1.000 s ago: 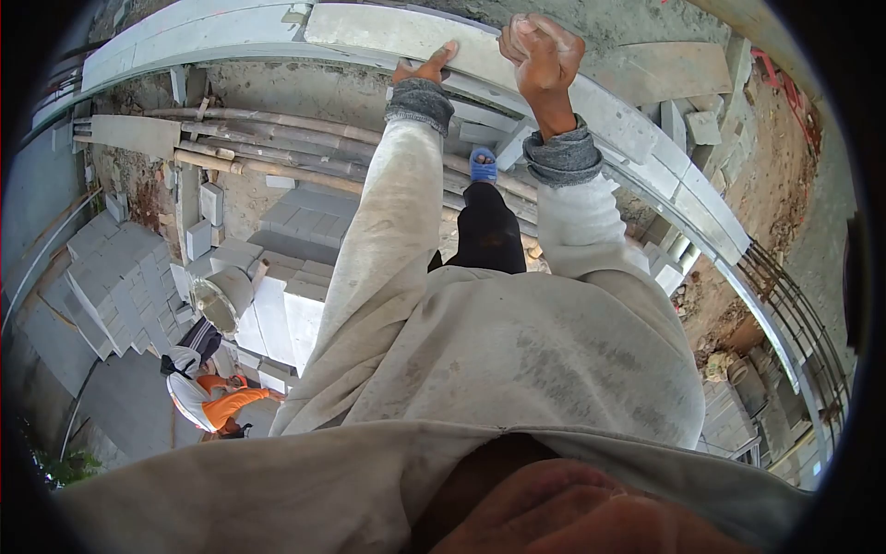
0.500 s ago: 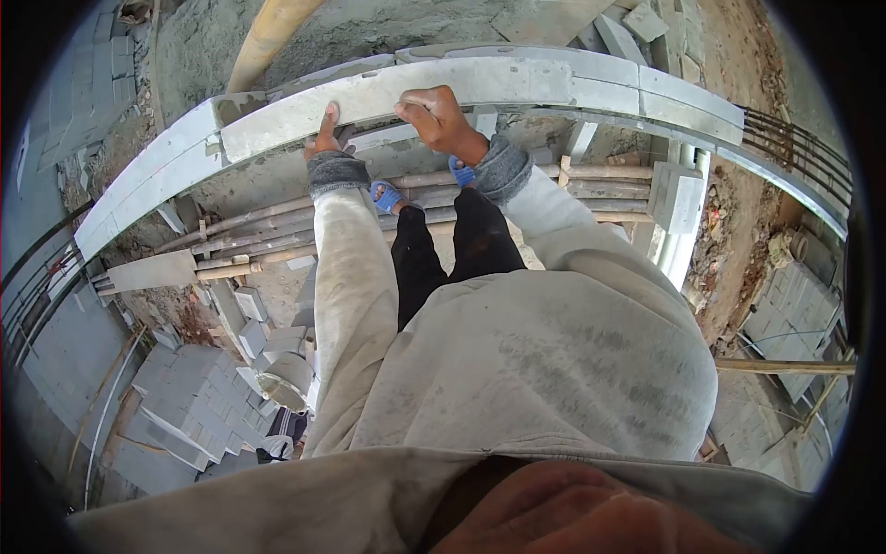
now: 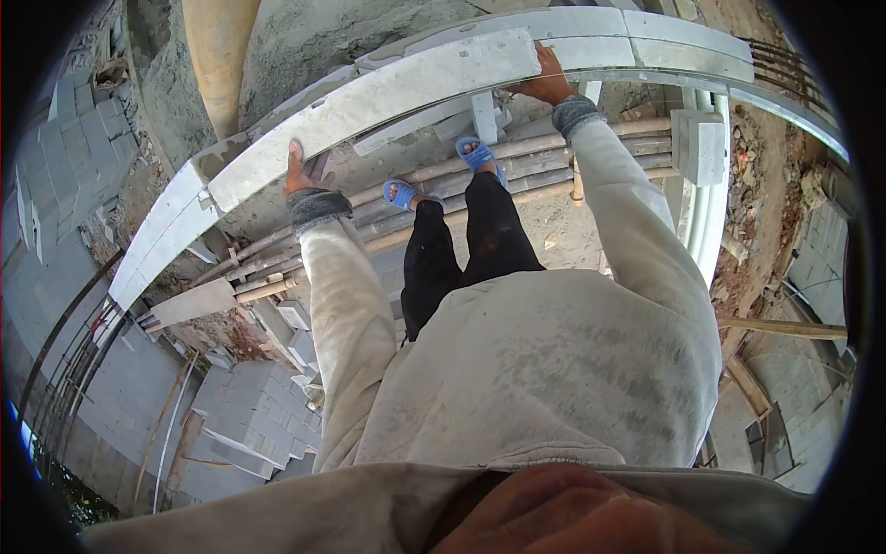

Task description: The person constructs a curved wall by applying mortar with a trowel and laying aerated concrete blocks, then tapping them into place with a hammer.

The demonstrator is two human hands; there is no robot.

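Note:
A long pale concrete block [image 3: 388, 106] lies along the curved top of a block wall. My left hand [image 3: 300, 171] holds its near edge towards the left end, thumb on the top face and the other fingers hidden below. At the block's right end is my right hand [image 3: 551, 81], its fingers against the end face and its thumb side under the near edge. Beyond that hand the wall continues in more pale blocks [image 3: 692, 57]. Wet grey mortar [image 3: 346, 76] shows along the far side of the held block.
Bamboo poles [image 3: 544, 146] run beneath my feet in blue sandals [image 3: 477, 155]. A thick bamboo post [image 3: 220, 65] rises beyond the wall. Steel bars [image 3: 794, 72] jut out at the right. White pipes [image 3: 711, 212] stand near a block [image 3: 699, 148]. Stacked blocks [image 3: 254, 406] lie lower left.
My right hand has gone from a fist at the block's near edge to its right end. The left hand keeps its hold. The whole view has shifted and tilted.

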